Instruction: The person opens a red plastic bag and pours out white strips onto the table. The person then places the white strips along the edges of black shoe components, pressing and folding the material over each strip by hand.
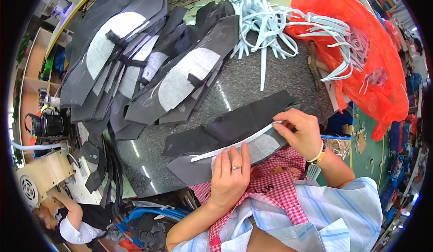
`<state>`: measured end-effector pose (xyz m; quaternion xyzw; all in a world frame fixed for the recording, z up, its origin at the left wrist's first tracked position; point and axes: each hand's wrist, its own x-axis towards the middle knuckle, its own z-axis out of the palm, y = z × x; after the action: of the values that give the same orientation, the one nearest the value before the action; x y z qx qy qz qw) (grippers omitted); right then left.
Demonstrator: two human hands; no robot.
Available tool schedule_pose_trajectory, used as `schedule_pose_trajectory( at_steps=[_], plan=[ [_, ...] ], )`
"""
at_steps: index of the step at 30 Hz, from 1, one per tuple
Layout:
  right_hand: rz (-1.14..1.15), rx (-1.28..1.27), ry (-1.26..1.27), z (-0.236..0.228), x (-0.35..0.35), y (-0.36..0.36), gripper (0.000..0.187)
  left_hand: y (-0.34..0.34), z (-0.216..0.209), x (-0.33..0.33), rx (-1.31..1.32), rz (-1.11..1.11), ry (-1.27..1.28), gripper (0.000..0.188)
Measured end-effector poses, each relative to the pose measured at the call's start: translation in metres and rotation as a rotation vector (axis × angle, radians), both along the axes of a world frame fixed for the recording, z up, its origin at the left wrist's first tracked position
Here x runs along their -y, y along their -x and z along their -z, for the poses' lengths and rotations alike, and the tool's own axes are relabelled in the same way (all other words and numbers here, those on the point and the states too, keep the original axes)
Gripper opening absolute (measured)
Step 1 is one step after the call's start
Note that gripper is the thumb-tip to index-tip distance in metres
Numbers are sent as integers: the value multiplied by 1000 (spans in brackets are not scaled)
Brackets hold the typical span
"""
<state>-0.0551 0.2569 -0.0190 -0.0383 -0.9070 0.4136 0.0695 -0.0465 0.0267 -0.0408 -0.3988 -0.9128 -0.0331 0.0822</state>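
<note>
A white strip (258, 135) is being pinched by right fingers (287, 115); a grey panel (187, 171) is being touched by slightly spread left fingers (235, 158).

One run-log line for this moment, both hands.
left hand: resting on white strip | right hand: pinching strip's right end | grey panel: under left hand

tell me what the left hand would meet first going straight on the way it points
Likely the white strip, right before the left hand; the black piece lies beyond. Exact contact is hard to judge.
</note>
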Motion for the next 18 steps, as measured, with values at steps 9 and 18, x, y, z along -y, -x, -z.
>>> schedule_pose_trajectory(
  at_steps=[9,18],
  plan=[
    [-9,270,-210,-8,-20,38,43,21,-34,-16,115,7,-14,59],
    [-419,-104,-160,18,-41,-17,37,96,-19,-56,298,-140,-113,62]
  ],
)
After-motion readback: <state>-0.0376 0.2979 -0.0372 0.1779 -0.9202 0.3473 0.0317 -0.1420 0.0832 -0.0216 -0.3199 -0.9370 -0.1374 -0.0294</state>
